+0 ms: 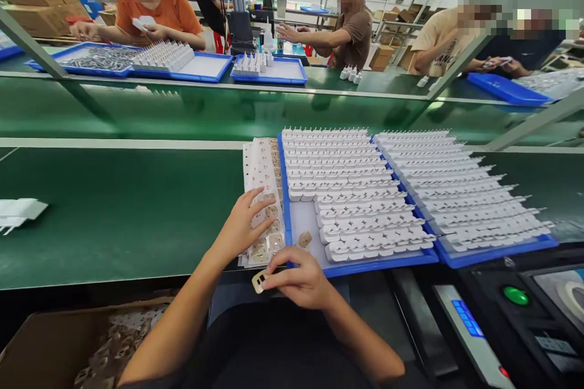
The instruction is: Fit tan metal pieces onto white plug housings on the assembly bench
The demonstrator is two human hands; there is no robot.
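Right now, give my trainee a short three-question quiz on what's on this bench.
1. True or false: the right hand pinches a small tan piece near the bench edge.
2. What does the left hand rest on? A) the cardboard box B) the perforated sheet of tan pieces C) the green button
3. Fill in: the white plug housings lie in rows on trays coloured ____.

Key: 1 true; 2 B; 3 blue.
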